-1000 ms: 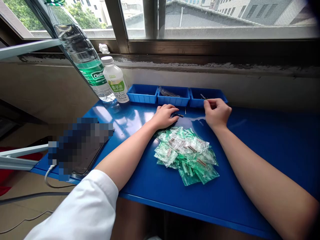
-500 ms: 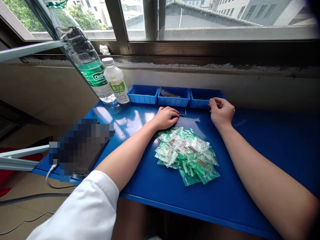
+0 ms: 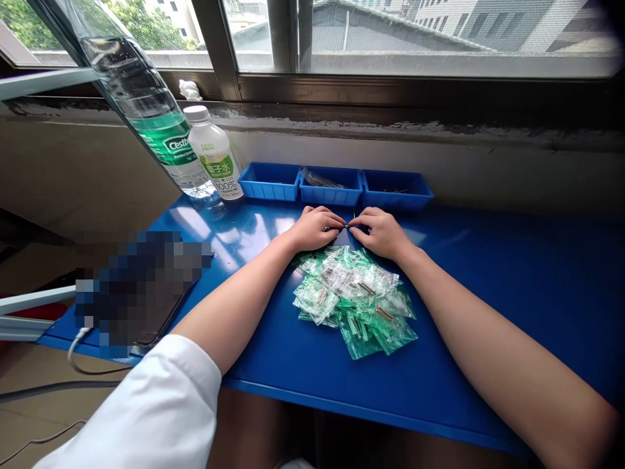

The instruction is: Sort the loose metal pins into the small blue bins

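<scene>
My left hand [image 3: 317, 228] rests on the blue table, its thumb and fingers closed around a small dark metal pin [image 3: 346, 226]. From the other side my right hand [image 3: 381, 232] pinches at the pin's right end; anything else inside its fingertips is hidden. Another thin metal pin [image 3: 354, 213] stands upright just behind the fingertips. Right in front of both hands lies a pile of small clear and green plastic packets [image 3: 361, 293], some with copper-coloured pins inside.
Along the wall stand three blue bins: a left bin [image 3: 270, 191], a middle bin [image 3: 330, 194] with a clear bag, and a right bin [image 3: 396, 199] with thin metal parts. To their left are a large water bottle [image 3: 161, 130] and a coconut water bottle [image 3: 217, 163]. A blurred-out device [image 3: 156, 306] lies left.
My right hand has moved left from the right bin to meet my left hand at the pin. The left hand keeps its place on the table. The whole view has shifted slightly.
</scene>
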The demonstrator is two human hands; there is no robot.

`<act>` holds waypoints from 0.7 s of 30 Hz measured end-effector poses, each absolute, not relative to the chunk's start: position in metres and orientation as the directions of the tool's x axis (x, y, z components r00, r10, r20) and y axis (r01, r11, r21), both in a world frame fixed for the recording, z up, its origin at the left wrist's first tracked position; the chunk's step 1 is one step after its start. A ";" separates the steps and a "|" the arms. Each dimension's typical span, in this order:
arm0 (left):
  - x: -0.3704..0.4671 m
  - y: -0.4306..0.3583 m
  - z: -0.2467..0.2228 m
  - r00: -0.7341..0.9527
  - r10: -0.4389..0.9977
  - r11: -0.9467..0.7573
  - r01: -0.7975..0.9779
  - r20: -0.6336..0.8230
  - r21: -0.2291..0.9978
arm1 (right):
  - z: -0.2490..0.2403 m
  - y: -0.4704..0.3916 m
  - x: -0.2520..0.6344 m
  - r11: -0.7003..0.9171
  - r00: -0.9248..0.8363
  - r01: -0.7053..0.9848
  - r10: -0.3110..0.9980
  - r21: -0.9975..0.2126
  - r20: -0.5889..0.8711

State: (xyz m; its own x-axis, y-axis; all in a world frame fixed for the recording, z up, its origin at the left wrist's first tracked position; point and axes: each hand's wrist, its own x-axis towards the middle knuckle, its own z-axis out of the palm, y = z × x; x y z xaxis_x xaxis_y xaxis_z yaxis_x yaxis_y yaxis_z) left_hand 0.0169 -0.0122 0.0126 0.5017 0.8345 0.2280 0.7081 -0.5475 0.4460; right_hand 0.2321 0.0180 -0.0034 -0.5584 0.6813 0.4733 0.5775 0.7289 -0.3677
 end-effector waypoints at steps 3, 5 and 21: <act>0.016 -0.013 0.013 0.516 0.827 -0.556 0.697 0.222 0.453 | -0.006 0.022 0.233 0.721 -0.554 0.568 0.691 -0.396 0.465; 0.016 -0.013 0.013 0.496 0.833 -0.550 0.694 0.246 0.464 | -0.007 0.023 0.233 0.717 -0.548 0.553 0.697 -0.425 0.463; 0.020 -0.009 0.008 0.363 0.876 -0.478 0.744 0.318 0.467 | 0.002 0.015 0.230 0.703 -0.440 0.497 0.710 -0.509 0.550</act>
State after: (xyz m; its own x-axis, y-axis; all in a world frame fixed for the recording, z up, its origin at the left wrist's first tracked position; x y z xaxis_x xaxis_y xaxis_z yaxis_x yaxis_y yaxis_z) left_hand 0.0196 -0.0091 0.0080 0.3634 0.8758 0.3177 0.7439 -0.4781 0.4670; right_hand 0.2302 0.0149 0.0021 -0.4399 0.7099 0.5500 0.4973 0.7026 -0.5090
